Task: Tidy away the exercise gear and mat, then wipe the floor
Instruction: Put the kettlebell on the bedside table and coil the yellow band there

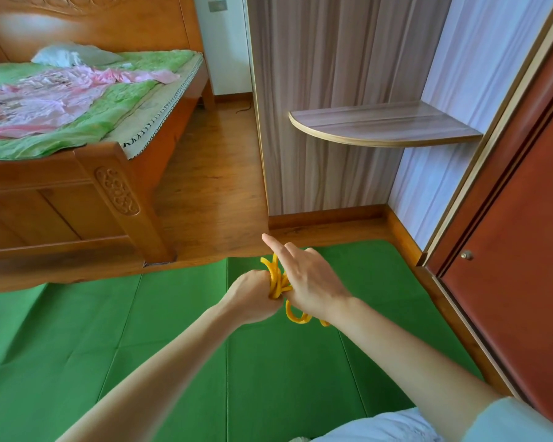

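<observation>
A yellow cord, bunched into several loops, is held in front of me above the green folding mat. My left hand is closed around the bundle from the left. My right hand presses against the bundle from the right, index finger stretched out, with a loop of the cord hanging under its wrist. The mat lies flat on the wooden floor and fills the lower part of the view. How the right fingers grip the cord is hidden behind the hand.
A wooden bed with green and pink bedding stands at the left, its foot at the mat's edge. A wardrobe side with a curved corner shelf is ahead at the right. A red-brown door borders the mat at the right.
</observation>
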{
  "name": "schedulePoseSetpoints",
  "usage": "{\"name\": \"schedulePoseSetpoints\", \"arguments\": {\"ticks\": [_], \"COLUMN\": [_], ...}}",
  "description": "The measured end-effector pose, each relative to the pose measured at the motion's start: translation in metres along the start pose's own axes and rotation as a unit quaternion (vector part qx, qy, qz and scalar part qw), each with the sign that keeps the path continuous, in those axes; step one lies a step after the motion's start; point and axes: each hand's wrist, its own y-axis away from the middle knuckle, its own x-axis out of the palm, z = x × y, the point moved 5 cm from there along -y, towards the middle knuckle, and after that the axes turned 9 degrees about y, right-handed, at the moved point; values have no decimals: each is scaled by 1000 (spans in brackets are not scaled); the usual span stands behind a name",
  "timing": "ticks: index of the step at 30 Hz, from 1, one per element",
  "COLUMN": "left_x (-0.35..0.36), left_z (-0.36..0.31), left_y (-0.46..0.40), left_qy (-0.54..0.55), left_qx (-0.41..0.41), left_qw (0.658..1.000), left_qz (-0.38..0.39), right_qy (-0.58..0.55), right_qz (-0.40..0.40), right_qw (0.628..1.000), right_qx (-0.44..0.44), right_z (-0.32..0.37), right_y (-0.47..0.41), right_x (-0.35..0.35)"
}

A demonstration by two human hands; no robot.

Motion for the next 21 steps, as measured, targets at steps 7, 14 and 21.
{"name": "schedulePoseSetpoints", "arguments": {"ticks": [7, 14, 21], "left_x": [6, -16, -25], "left_z": [2, 9, 6], "left_y": [4, -6, -15], "left_qy": [197, 133, 32], "left_qx": [-54, -72, -46], "left_qw": [972, 986, 995], "left_qz": [119, 75, 82], "right_qy": [-89, -317, -362], "right_qz": [29, 21, -67], "right_qw": [996, 939, 907], "right_qx": [-8, 130, 204], "right_z": [-12, -24, -30], "right_y": [2, 24, 35], "right_x": [7, 12, 17]}}
